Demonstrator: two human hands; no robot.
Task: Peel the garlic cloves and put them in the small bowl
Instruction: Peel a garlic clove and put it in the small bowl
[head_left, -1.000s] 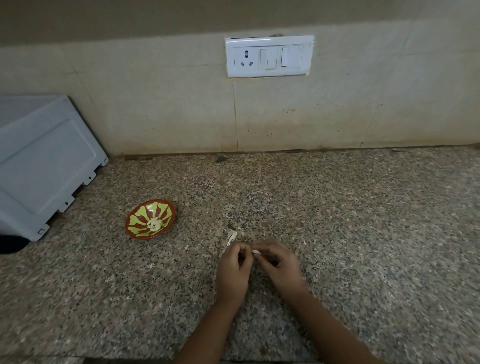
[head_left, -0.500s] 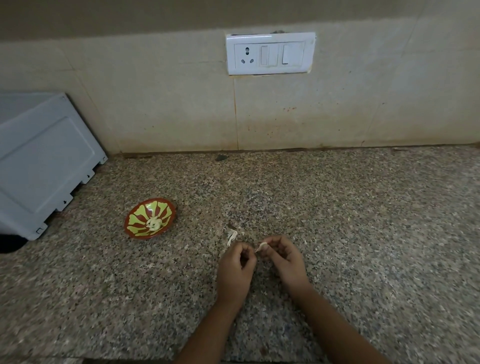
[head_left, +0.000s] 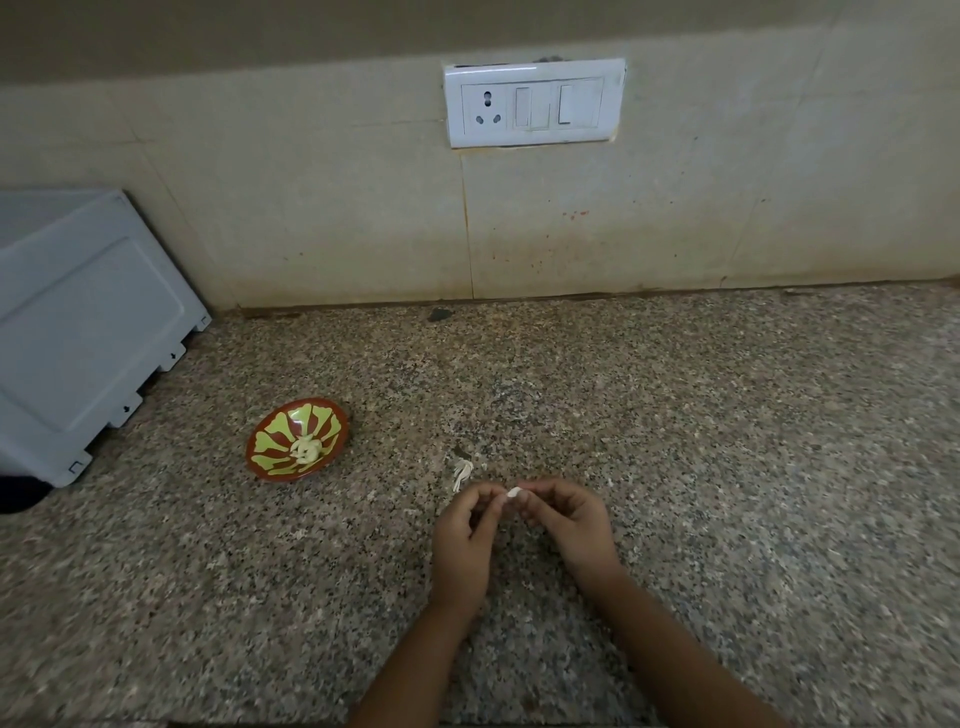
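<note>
A small white garlic clove (head_left: 513, 492) is pinched between the fingertips of my right hand (head_left: 569, 519), low in the middle of the granite counter. My left hand (head_left: 464, 540) is right beside it, its curled fingertips touching the clove's left end. A small red bowl with a yellow-green pattern (head_left: 270, 441) stands to the left of my hands, with pale peeled garlic cloves (head_left: 306, 449) lying in its middle. A scrap of white garlic peel (head_left: 462, 474) lies on the counter just beyond my left hand.
A grey-white appliance (head_left: 88, 332) stands at the left edge of the granite counter (head_left: 727, 467). A white socket-and-switch plate (head_left: 535, 102) is on the tiled wall behind. A small dark chip (head_left: 440, 314) lies by the wall.
My hands parted slightly and then came together again; the clove stays pinched in my right hand, raised a little. The bowl and the peel have not moved.
</note>
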